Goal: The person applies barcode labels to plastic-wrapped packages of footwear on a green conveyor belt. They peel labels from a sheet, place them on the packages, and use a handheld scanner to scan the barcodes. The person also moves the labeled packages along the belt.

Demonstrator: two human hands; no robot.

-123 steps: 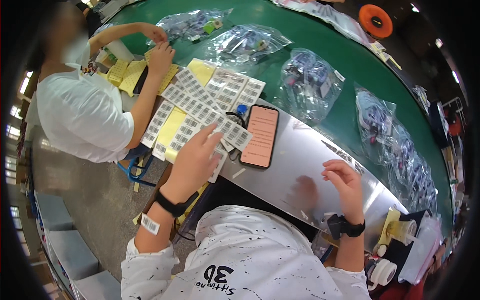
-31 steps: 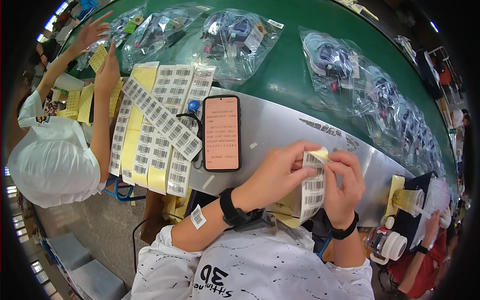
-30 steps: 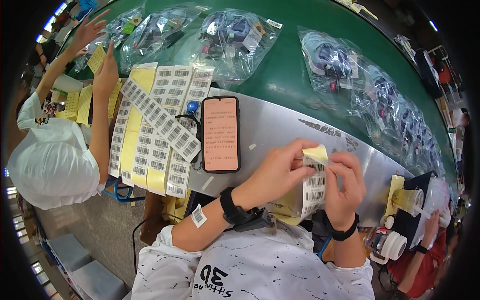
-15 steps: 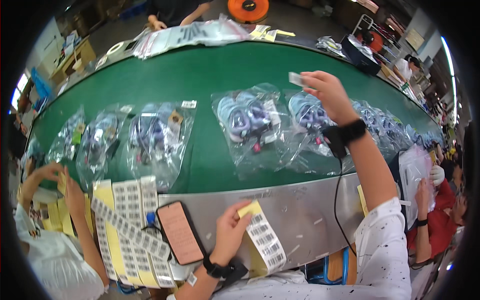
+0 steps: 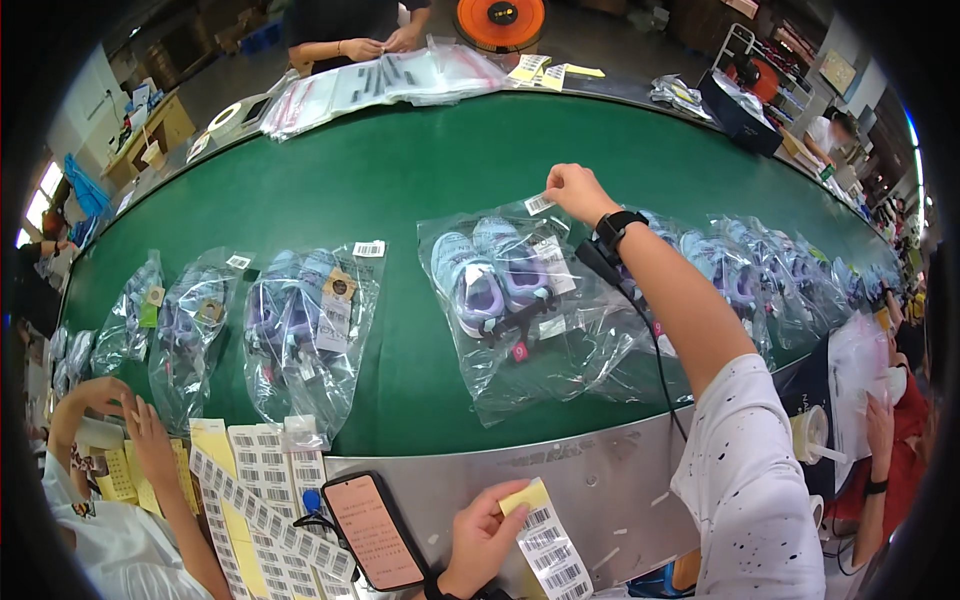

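My left hand (image 5: 484, 538) pinches the yellow-backed end of a strip of barcode labels (image 5: 553, 556) above the metal table edge. With fingers closed, my right hand (image 5: 582, 192) grips one small barcode label (image 5: 538, 204) at the upper right corner of a clear plastic bag (image 5: 455, 375). Inside that bag lies a pair of light blue and purple shoes (image 5: 478, 285) with white tags. To the left, another bagged pair of shoes (image 5: 290, 300) bears a barcode label (image 5: 368, 249) at its top corner. My right forearm partly covers the bags on the right.
Bags rest on a green conveyor belt (image 5: 420, 160). A phone (image 5: 372, 530) and label sheets (image 5: 265, 470) occupy the metal edge (image 5: 450, 480). A co-worker's hands (image 5: 145, 430) are at the left. Flat plastic bags (image 5: 380, 85) lie across the belt beside another person's hands (image 5: 385, 45).
My right hand has come left and slightly down, bringing the small label to the bag's corner. My left hand still holds the strip. The whole view has shifted slightly.
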